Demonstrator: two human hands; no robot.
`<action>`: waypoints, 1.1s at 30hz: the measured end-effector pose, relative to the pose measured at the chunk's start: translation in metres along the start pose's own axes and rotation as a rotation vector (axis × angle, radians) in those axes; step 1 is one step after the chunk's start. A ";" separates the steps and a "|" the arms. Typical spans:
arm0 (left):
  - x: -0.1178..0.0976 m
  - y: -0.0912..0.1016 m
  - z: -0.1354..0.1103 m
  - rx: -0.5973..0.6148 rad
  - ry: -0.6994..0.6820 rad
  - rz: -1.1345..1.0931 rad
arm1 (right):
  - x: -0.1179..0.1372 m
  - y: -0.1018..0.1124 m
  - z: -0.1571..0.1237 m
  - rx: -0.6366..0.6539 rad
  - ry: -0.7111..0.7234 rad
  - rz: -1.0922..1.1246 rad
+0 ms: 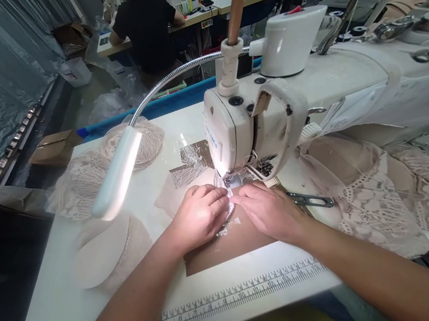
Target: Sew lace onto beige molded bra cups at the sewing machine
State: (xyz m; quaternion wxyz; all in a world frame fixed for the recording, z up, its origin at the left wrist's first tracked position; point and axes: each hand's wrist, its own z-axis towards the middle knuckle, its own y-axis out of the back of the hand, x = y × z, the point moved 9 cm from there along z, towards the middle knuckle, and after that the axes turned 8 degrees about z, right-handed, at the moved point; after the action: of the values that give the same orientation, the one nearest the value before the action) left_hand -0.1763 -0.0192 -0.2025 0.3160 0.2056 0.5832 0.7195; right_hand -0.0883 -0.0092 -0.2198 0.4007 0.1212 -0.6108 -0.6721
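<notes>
Both of my hands rest flat on a small piece of pale lace (228, 219) lying at the needle of a white sewing machine (243, 133). My left hand (201, 215) presses the lace from the left, fingers together. To the right, touching the fabric close to the presser foot (238, 178), is my right hand (271, 211). The lace lies on a brown patch (222, 250) of the table. The machine's bendable lamp (117, 172) hangs over the left side.
Stacks of lace cups (89, 182) and a foam cup (98, 253) lie at the left. More lace pieces (374, 198) pile up at the right, with thread snips (308, 199) beside them. A printed ruler (238, 294) runs along the table's front edge. Another person (147, 25) sits at a far table.
</notes>
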 end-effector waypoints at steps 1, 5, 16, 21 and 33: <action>0.000 0.000 0.000 -0.003 0.014 0.005 | 0.000 -0.001 0.000 0.005 0.002 -0.014; 0.002 -0.002 0.001 -0.014 0.057 0.025 | 0.001 -0.001 0.000 -0.014 0.012 -0.056; 0.004 0.000 0.000 -0.009 0.011 -0.002 | -0.006 0.007 0.001 -0.087 -0.033 0.009; -0.002 0.002 -0.002 -0.017 -0.049 -0.042 | 0.001 0.005 -0.002 -0.051 0.066 0.062; 0.001 0.000 -0.002 -0.027 -0.040 0.017 | 0.004 0.006 -0.005 -0.046 0.091 -0.014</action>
State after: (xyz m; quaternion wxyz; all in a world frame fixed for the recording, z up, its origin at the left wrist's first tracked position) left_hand -0.1780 -0.0203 -0.2033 0.3240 0.2206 0.5651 0.7260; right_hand -0.0857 -0.0155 -0.2142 0.4260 0.1465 -0.5754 -0.6826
